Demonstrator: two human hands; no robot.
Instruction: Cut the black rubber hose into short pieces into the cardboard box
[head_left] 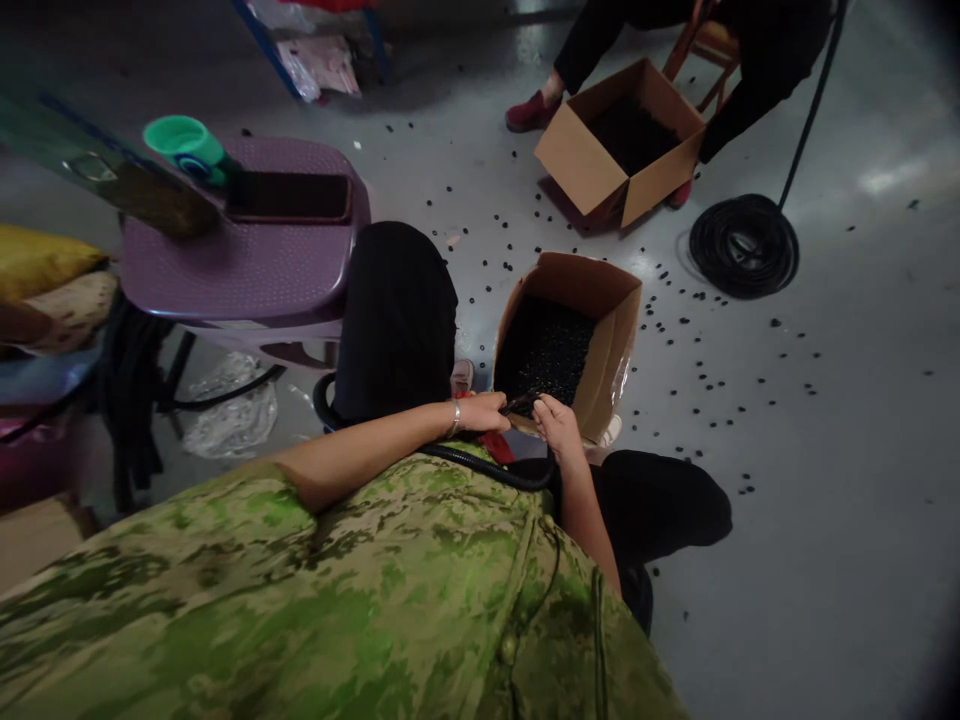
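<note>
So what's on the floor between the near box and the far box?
Head view: only scattered black bits on bare floor between near box and far box.

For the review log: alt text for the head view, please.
Both hands, left hand and right hand, grip a black corrugated hose over an open cardboard box of small black pieces; more pieces dot the grey floor.

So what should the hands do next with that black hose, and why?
Probably slide the right hand a little further along the hose. Both hands pinch it close together at the edge of the box of small black pieces, the left hand beside the right, and more hose curves back across the lap.
</note>
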